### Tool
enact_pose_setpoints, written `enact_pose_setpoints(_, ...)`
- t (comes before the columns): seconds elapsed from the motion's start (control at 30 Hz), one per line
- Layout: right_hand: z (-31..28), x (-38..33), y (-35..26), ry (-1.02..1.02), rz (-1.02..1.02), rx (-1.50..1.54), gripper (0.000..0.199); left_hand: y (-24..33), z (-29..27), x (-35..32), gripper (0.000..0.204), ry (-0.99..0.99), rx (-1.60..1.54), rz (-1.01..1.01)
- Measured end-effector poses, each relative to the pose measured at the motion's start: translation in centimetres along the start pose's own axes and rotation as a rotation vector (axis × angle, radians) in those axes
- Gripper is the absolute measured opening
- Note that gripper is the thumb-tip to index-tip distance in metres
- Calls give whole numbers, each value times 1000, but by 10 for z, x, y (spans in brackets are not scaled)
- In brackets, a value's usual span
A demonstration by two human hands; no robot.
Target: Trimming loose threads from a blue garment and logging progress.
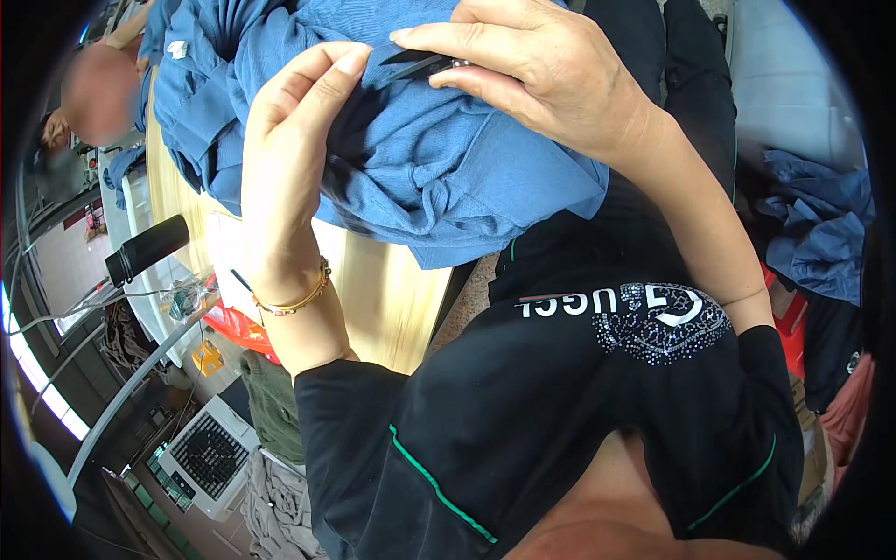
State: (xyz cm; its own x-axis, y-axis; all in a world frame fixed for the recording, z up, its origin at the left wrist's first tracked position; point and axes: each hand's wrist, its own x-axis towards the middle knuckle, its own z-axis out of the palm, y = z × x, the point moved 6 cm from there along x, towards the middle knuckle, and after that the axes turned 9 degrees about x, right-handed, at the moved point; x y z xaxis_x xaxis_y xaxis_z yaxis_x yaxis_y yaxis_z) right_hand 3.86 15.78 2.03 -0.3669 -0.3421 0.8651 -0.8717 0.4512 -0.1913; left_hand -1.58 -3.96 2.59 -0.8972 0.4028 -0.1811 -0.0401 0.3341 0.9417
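Note:
A blue knit garment (448, 187) lies bunched over the table's edge and fills the upper middle of the view. My left hand (303, 103) is closed in a pinch, thumb against fingers, on a raised bit of this garment. To its right, my right hand (537, 70) is closed on small black thread snips (411, 67). Their dark blades point left, toward the pinched cloth and close to my left fingertips. The handle end is partly hidden by my right fingers. A gold bracelet (294, 303) circles my left wrist.
Pale wooden table (383, 299) under the garment, with a black cylinder (149, 247) at its left. Beyond are a red plastic bag (241, 331), a dark green garment (271, 401) and a fan unit (210, 453). Another person (98, 93) is at upper left. More blue clothing (826, 243) lies at right.

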Motion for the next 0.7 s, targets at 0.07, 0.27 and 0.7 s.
enact_pose_setpoints(0.07, -1, 0, 1, 7, 9, 1, 33, -1, -1, 3, 22, -3, -11, -6)
enact_pose_setpoints(0.27, 1, -1, 2, 21, -31, -120, 31, -9, -2, 8, 22, -11, -35, -55)
enact_pose_setpoints(0.7, -61, -49, 44, 236, 423, 380, 31, 62, 15, -15, 62, -508, 1450, 461)
